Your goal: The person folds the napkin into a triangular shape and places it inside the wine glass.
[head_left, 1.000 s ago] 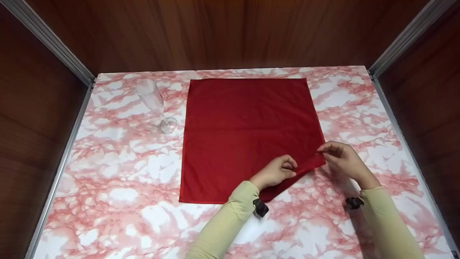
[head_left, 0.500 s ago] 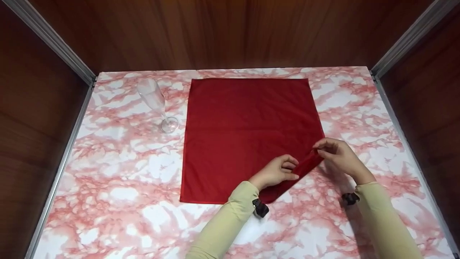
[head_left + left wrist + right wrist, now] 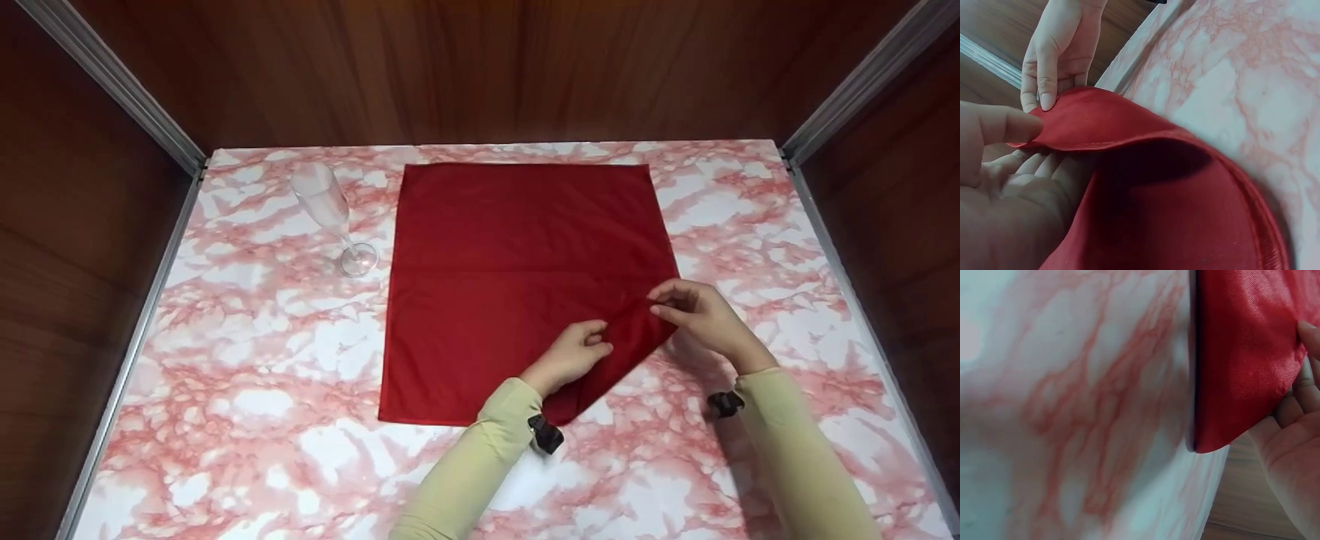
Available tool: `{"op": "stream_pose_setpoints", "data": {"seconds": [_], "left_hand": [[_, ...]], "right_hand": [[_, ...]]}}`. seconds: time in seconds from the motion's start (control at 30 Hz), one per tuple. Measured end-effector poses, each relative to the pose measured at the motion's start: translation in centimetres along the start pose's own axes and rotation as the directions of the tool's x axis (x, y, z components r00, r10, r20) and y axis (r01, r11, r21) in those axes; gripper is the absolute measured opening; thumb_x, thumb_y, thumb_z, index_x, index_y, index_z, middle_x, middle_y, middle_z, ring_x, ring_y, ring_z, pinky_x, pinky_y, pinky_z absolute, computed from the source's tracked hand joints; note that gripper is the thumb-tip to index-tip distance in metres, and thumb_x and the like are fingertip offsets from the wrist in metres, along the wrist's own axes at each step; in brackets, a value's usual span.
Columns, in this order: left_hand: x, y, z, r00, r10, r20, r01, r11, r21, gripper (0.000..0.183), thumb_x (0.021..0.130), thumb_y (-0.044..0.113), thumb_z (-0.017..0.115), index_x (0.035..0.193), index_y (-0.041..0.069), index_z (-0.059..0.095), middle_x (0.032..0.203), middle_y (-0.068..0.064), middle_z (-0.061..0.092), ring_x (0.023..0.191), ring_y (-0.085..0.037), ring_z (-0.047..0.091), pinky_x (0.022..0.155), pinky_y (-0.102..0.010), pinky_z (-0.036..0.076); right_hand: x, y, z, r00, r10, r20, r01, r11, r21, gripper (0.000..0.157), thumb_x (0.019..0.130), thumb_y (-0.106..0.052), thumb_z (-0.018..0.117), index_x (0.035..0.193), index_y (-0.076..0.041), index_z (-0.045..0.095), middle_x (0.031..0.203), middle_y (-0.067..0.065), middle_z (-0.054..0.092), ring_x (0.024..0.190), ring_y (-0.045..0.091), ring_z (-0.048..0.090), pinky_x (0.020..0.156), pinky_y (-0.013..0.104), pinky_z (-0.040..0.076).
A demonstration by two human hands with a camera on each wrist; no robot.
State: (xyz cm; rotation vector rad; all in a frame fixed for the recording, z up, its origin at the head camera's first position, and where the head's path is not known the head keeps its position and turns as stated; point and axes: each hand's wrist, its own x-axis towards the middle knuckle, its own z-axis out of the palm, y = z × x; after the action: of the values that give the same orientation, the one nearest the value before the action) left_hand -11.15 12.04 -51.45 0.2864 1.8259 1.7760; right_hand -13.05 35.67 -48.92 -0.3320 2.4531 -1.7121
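Observation:
A dark red cloth napkin (image 3: 480,232) lies spread on the table, its near right corner lifted and turned inward. My right hand (image 3: 701,315) pinches that corner between thumb and fingers, as the right wrist view also shows on the shiny red fabric (image 3: 1247,354). My left hand (image 3: 570,356) is over the near part of the napkin, its fingers loosely bent beside the fold. In the left wrist view the left thumb (image 3: 1010,124) stands apart from the fingers, with the raised hem (image 3: 1145,138) passing close by and the cloth arching up like a tunnel.
A clear champagne flute (image 3: 322,199) stands left of the napkin, its round foot close to the cloth's left edge. The table (image 3: 247,360) has a pink and white marbled top. Dark wooden panels (image 3: 480,75) with metal corner rails enclose the back and sides.
My right hand has moved inward and slightly away from me, carrying the pinched corner up and over, so the fold has grown. My left hand has drawn back slightly to the left.

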Motion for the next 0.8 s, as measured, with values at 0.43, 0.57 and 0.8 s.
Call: {"op": "stream_pose_setpoints", "data": {"seconds": [0.43, 0.57, 0.8], "left_hand": [[0.5, 0.4, -1.2, 0.997, -0.004, -0.077, 0.0, 0.999, -0.044, 0.044, 0.096, 0.006, 0.056, 0.138, -0.003, 0.046, 0.123, -0.013, 0.06, 0.103, -0.018, 0.06, 0.084, -0.028, 0.05], [0.4, 0.5, -1.8, 0.997, 0.009, -0.073, -0.014, 0.998, -0.063, 0.043, 0.096, 0.004, 0.055, 0.138, -0.003, 0.046, 0.12, -0.014, 0.061, 0.101, -0.019, 0.062, 0.082, -0.028, 0.051], [0.1, 0.7, -3.5, 0.993, 0.026, -0.111, -0.031, 0.999, -0.037, 0.043, 0.096, 0.006, 0.056, 0.138, -0.001, 0.047, 0.127, -0.015, 0.056, 0.106, -0.019, 0.058, 0.082, -0.026, 0.049]], "right_hand": [[1.8, -3.7, 0.5, 0.999, 0.005, 0.052, -0.002, 0.998, -0.061, 0.018, 0.088, 0.006, 0.063, 0.105, 0.013, 0.061, 0.1, 0.028, 0.061, 0.088, 0.019, 0.063, 0.073, 0.019, 0.051], [2.5, -2.4, 0.1, 0.998, 0.005, 0.068, 0.001, 0.996, -0.09, 0.021, 0.087, 0.002, 0.066, 0.107, 0.009, 0.062, 0.101, 0.025, 0.063, 0.088, 0.015, 0.062, 0.073, 0.018, 0.051], [3.3, -1.2, -0.7, 0.992, 0.024, 0.127, -0.008, 0.992, -0.127, 0.025, 0.087, -0.004, 0.069, 0.109, 0.005, 0.063, 0.105, 0.021, 0.063, 0.093, 0.015, 0.06, 0.075, 0.017, 0.049]]}}
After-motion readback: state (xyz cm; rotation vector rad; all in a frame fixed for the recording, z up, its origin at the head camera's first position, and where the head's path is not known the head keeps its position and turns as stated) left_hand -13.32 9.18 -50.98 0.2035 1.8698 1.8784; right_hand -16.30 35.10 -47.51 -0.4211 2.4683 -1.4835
